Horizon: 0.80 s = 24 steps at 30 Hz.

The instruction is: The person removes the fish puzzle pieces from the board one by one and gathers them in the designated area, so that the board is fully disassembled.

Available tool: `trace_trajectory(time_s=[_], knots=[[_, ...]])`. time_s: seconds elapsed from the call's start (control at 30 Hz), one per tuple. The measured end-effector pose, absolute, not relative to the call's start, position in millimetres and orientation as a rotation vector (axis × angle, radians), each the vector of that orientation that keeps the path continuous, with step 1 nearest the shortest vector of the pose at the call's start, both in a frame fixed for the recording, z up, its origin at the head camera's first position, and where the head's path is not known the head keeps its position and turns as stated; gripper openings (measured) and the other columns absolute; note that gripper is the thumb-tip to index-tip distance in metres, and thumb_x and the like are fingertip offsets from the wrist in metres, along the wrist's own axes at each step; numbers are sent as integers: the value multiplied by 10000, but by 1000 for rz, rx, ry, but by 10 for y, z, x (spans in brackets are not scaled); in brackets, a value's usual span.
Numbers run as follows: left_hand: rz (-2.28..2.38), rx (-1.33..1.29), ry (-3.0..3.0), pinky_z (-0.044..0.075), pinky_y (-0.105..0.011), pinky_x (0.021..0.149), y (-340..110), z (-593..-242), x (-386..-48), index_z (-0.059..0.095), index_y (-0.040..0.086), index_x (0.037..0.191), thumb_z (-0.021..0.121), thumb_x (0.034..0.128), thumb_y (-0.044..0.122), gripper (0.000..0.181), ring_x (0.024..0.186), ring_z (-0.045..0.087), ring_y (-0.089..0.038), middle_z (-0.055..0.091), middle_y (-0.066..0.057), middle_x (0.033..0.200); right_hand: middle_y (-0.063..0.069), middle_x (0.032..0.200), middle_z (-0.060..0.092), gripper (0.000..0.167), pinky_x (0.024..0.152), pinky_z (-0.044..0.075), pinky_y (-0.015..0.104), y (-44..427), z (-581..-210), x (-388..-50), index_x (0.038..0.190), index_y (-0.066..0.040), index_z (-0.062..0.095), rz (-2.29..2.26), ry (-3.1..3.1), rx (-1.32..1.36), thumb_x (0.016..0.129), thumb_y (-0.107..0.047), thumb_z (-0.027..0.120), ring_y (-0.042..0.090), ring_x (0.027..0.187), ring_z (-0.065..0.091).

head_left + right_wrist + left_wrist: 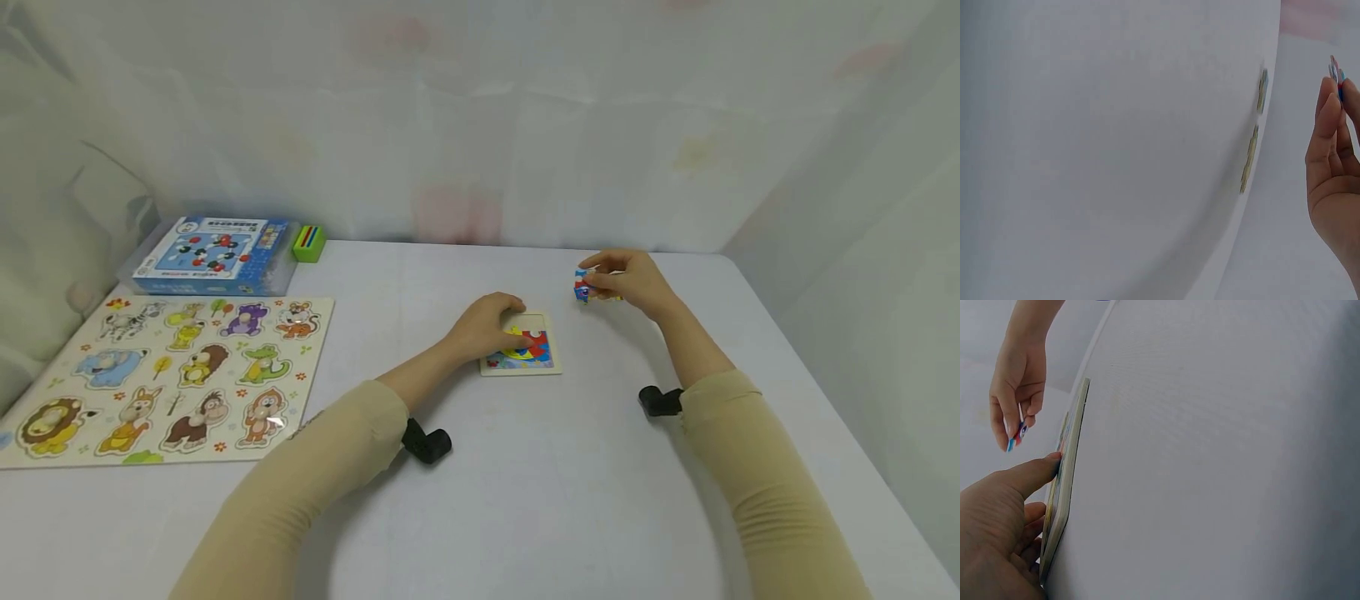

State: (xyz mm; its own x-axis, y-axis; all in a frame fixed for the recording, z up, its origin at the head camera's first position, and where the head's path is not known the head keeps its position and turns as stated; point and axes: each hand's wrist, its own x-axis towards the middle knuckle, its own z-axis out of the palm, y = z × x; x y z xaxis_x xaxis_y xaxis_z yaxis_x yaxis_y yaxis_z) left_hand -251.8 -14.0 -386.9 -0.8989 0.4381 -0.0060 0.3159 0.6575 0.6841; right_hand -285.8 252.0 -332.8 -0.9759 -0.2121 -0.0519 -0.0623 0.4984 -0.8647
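A small square jigsaw tray (557,367) with a pale wooden rim lies mid-table, partly filled with red, yellow and blue pieces (536,350). My left hand (483,327) grips its left side, thumb over the tray and fingers along the far edge. In the left wrist view the thumb (1041,472) rests on the tray's top. To the right, my right hand (633,279) pinches a colourful jigsaw piece (1337,74) between thumb and fingertips, raised above the table. Beneath it lie more loose pieces (1249,159), partly hidden by the hand in the head view.
A large animal puzzle board (168,379) covers the table's left side. Behind it stand a blue boxed set (210,254) and a small green block (309,243) with coloured stripes. White cloth (480,125) hangs behind the table.
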Motion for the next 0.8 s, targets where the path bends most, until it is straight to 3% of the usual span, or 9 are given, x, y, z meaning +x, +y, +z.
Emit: trace_trajectory(time_s=[0.33, 0.8], knots=[[1078, 627, 2697, 320, -393, 1227, -147, -3884, -2526, 589, 79, 1333, 782, 834, 356, 602, 1420, 443, -245, 550, -52, 1455, -90, 957, 601, 394, 786, 567, 145, 2876, -3366, -2906, 1350, 3, 561, -1504, 2637, -135, 987, -149, 586, 32, 823, 641], [1050, 616, 2712, 328, -385, 1224, -138, -3886, -2527, 583, 83, 1339, 784, 834, 362, 611, 1414, 450, -238, 555, -60, 1445, -95, 943, 574, 454, 756, 556, 99, 3063, -3399, -2914, 1362, 54, 513, -1475, 2654, 115, 958, -116, 630, -70, 749, 625]])
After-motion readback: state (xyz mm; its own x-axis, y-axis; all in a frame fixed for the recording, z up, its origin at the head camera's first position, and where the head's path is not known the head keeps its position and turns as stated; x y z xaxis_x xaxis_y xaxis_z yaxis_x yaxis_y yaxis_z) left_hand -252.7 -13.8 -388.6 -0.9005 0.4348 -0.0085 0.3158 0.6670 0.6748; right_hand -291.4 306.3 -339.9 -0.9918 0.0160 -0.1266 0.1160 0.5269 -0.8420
